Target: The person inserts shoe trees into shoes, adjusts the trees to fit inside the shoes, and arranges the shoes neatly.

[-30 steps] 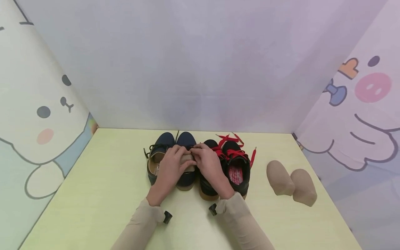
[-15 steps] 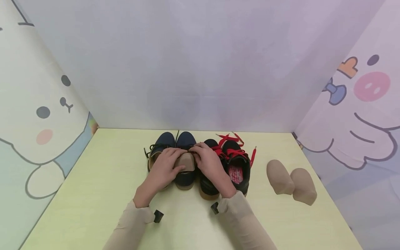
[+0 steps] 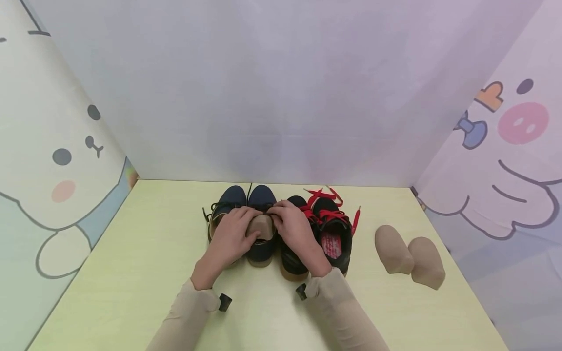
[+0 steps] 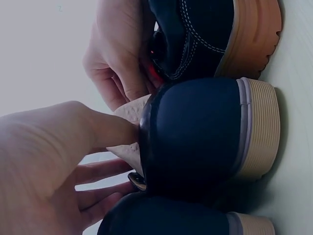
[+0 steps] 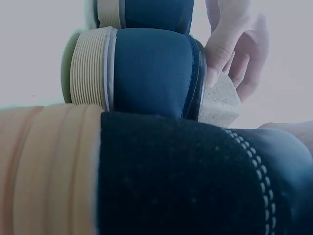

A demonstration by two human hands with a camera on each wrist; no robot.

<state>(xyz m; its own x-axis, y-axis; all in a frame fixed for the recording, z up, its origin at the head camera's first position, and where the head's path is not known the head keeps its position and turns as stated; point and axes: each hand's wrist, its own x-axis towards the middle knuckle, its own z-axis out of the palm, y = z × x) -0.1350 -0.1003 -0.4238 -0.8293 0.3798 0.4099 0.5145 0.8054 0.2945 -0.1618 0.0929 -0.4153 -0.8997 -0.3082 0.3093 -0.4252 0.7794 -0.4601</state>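
Two hands on one tan shoe insert (image 3: 261,227): my left hand (image 3: 231,238) pinches its near side with thumb and fingers, my right hand (image 3: 294,229) pinches the far top edge. It sits half in the right navy shoe (image 3: 261,243) (heel opening). I reckon I'm mid-stuffing; next needs a push toward the toe. Red-laced shoes (image 3: 327,229) just beside.

Shoes (image 3: 281,229), inserts (image 3: 408,256) on table (image 3: 131,253)
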